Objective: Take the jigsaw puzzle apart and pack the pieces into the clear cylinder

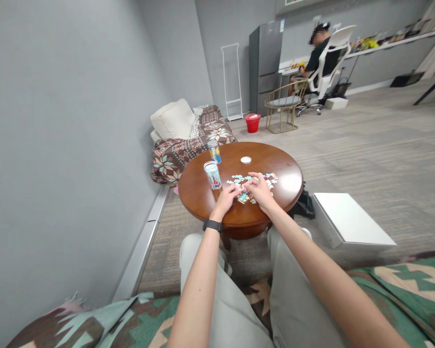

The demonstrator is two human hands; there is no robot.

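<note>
Colourful jigsaw puzzle pieces (244, 197) lie loosely spread on the round wooden table (199, 205). My left hand (226, 200), with a black band on its wrist, is closed at the left side of the pieces, its fingertips pinched on what looks like a puzzle piece. Close by on the right, my right hand (260, 191) is over the spread, thumb and index finger pinched on a small piece while other fingers stick out. The two sets of fingertips nearly meet. Both hands cover part of the pieces.
An open printed can (212, 176) stands left of the pieces, with a second can (214, 152) behind it. Toward the back is a round white lid (245, 160). A white box (351, 220) sits on the floor at right. Farther off, a person sits in a white office chair (328, 63).
</note>
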